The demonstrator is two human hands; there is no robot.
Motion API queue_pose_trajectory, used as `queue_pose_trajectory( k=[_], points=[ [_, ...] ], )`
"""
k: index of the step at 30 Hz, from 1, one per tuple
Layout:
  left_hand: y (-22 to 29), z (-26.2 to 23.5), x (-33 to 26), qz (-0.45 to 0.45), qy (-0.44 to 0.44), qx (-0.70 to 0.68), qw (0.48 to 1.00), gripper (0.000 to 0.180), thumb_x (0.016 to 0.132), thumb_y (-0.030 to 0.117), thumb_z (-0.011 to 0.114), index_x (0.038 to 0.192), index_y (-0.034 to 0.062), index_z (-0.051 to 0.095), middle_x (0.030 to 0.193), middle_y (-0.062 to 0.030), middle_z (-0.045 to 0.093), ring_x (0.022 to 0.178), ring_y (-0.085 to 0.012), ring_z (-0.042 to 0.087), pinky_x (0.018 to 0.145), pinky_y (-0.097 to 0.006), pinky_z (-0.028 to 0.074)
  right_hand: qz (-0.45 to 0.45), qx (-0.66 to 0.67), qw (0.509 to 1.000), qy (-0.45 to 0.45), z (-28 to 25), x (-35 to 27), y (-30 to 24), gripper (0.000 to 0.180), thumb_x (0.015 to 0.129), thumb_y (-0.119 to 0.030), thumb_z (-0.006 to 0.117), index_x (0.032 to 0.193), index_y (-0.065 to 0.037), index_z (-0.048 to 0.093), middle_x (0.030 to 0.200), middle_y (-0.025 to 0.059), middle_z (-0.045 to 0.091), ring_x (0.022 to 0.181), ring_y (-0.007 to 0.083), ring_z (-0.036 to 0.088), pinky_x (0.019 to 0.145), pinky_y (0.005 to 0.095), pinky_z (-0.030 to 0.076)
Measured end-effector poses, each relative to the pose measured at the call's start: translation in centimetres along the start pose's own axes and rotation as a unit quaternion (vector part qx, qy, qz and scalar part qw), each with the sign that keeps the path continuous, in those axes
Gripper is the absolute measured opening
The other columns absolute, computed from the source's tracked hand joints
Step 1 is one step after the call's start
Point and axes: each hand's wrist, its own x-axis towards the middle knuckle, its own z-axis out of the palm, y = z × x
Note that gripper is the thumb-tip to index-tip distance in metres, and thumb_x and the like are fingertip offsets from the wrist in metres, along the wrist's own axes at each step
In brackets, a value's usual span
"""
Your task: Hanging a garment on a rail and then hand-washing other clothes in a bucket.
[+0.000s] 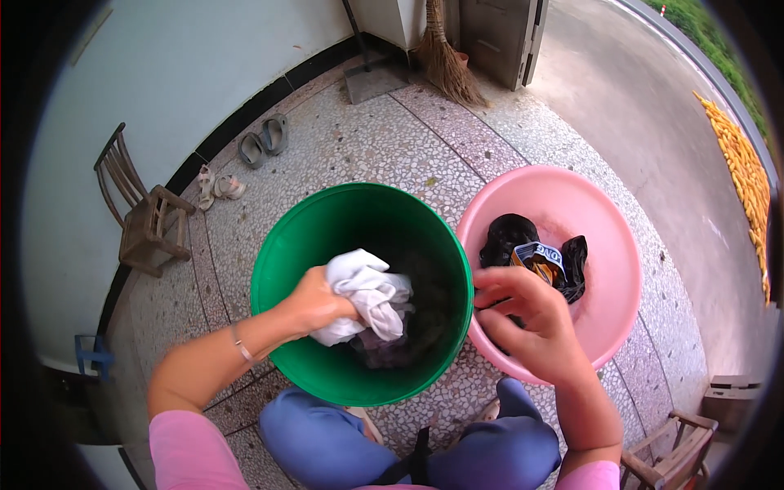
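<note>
Clutching crumpled white cloth (367,292), the left hand (318,301) overhangs a round tub (298,245), the right hand (535,321) curved, empty.

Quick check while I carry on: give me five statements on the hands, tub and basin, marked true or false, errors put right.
1. The left hand grips white cloth. True.
2. The green tub stands left of the pink basin. True.
3. The white cloth is over the pink basin. False: it is at the green tub.
4. The pink basin is empty. False: black plastic lies in it.
5. The right hand clutches the white cloth too. False: no cloth shows in it.
</note>
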Motion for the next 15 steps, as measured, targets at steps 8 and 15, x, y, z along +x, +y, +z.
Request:
queue_pose_trajectory(
  k=[8,15],
  points=[
    [13.0,-0.5,-6.7,0.115,0.135,-0.106,0.978,0.055,0.060,-0.005,0.068,0.112,0.0022,0.051,0.107,-0.0081,0.059,0.096,-0.0160,0.057,0.087,-0.029,0.044,-0.011,0.043,0.997,-0.058,9.5,3.8,-0.8,0.105,0.057,-0.023,0.081,0.135,-0.001,0.015,0.135,0.0277,0.021,0.131,0.0385,0.015,0.105,0.0382,0.020],
    [16.7,0.6,-5.7,0.357,0.061,-0.147,0.920,0.050,0.066,-0.002,0.065,0.114,0.0005,0.050,0.111,-0.0095,0.056,0.098,-0.0163,0.055,0.086,-0.029,0.044,-0.115,0.318,0.939,0.056,7.0,5.6,-5.2,0.069,0.060,-0.005,0.074,0.119,-0.003,0.039,0.108,0.0082,0.054,0.101,0.0170,0.052,0.089,0.0292,0.040]
  ],
)
